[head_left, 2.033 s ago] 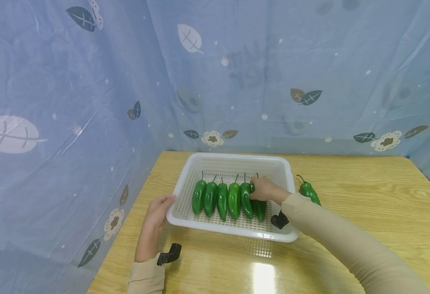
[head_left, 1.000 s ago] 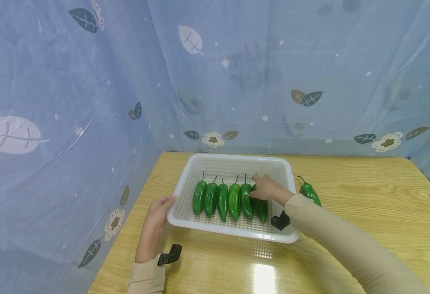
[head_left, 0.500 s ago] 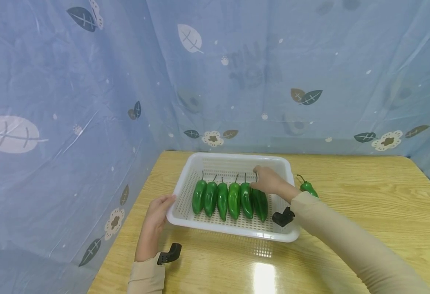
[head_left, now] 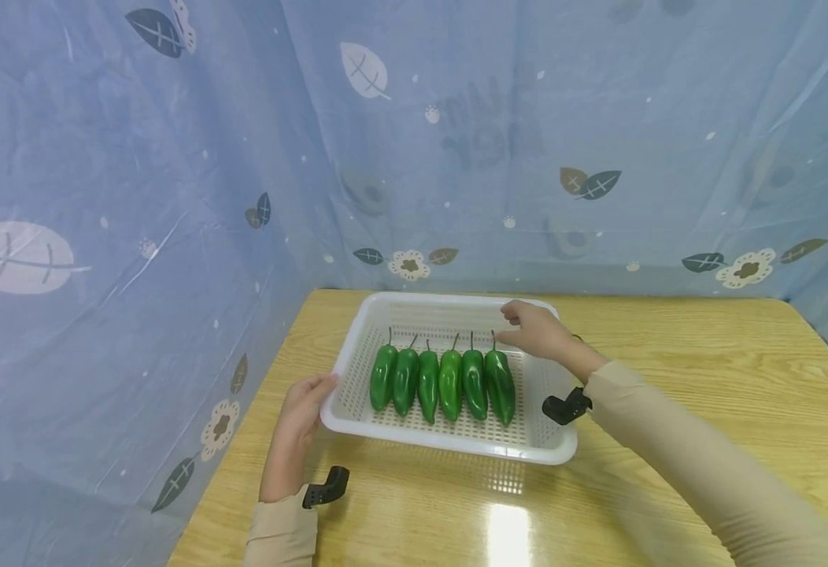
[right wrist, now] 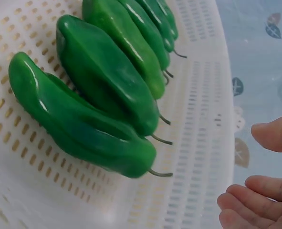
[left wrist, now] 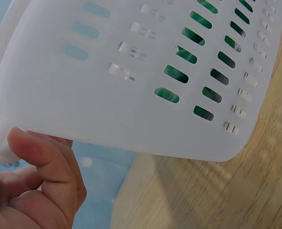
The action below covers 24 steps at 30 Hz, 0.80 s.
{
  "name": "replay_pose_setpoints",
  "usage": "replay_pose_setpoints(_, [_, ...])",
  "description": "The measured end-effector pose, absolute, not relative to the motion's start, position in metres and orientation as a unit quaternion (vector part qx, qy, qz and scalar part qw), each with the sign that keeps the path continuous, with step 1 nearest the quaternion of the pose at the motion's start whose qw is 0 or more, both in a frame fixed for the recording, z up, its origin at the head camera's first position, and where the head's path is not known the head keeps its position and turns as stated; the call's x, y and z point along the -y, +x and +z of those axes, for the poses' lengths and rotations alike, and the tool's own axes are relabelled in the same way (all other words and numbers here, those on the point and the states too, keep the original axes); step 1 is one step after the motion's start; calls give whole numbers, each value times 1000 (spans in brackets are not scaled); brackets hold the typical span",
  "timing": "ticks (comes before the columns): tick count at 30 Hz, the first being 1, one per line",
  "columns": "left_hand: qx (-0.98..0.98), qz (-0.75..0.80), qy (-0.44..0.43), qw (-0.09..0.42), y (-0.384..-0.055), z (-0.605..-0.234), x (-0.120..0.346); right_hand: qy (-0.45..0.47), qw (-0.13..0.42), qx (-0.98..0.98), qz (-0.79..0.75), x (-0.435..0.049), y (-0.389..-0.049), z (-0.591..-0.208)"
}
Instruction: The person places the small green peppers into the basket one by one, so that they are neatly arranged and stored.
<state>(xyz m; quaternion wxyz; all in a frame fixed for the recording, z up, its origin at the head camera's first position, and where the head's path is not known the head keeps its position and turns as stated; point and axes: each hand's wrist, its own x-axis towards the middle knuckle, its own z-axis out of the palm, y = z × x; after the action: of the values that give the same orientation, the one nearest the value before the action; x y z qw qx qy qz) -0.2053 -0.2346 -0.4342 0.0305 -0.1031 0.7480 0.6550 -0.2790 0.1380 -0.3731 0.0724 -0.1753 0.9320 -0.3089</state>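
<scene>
A white plastic basket holds several green peppers lying side by side in a row, stems toward the back. My left hand grips the basket's left rim, its thumb against the white wall in the left wrist view. Over the right back part of the basket, my right hand hovers with nothing in it. Its fingers are spread apart from the thumb in the right wrist view. The rightmost pepper is nearest to it and rests on the basket floor, its stem pointing toward the hand.
On the wooden table, right of the basket, a dark stem tip shows behind my right forearm, which hides the pepper there. A blue patterned curtain borders the table at the back and left.
My right hand has let go of the rightmost pepper and moved up and to the right, uncovering it. That pepper was set down beside the others. The left hand stays on the rim.
</scene>
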Motion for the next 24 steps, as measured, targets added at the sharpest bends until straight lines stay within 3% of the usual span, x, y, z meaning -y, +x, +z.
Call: replay_pose_setpoints(24, [-744, 660, -102, 28, -206, -436, 235, -210, 6, -866, -455, -199, -275, -353])
